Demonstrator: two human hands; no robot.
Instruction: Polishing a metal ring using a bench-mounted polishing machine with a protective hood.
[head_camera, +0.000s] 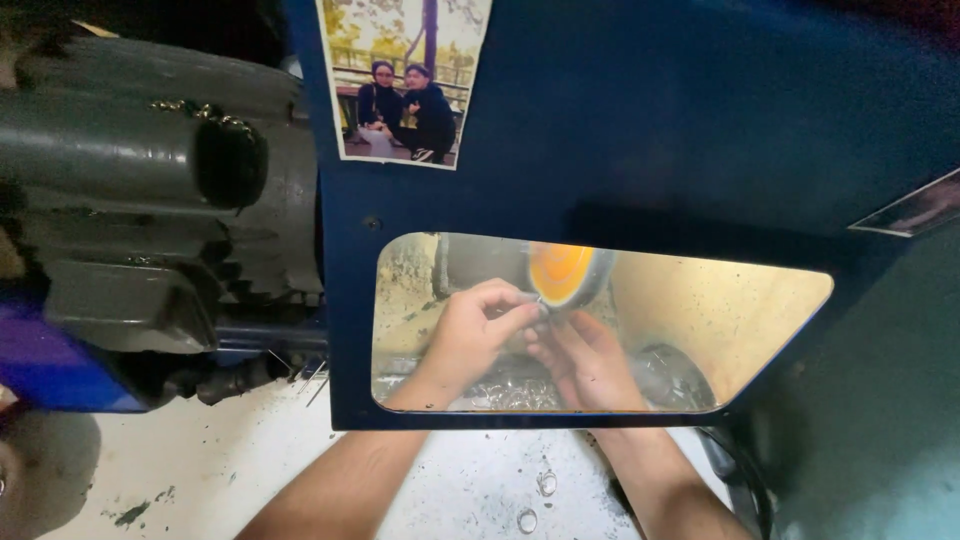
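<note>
Orange wheel (560, 272) glows just above both hands, inside the blue housing's (640, 120) window. Left hand (478, 330) pinches something small and thin against its edge, fingers closed tight. Right hand (585, 362) sits just under that pinch; its grip I cannot tell.

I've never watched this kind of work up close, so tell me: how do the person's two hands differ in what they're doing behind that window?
The left hand sits higher, fingers pinched together right at the orange wheel. The right hand lies lower, fingers stretched out beneath the left one. What either holds is too small to tell. Both reach under the blue panel and show through its window.
</note>
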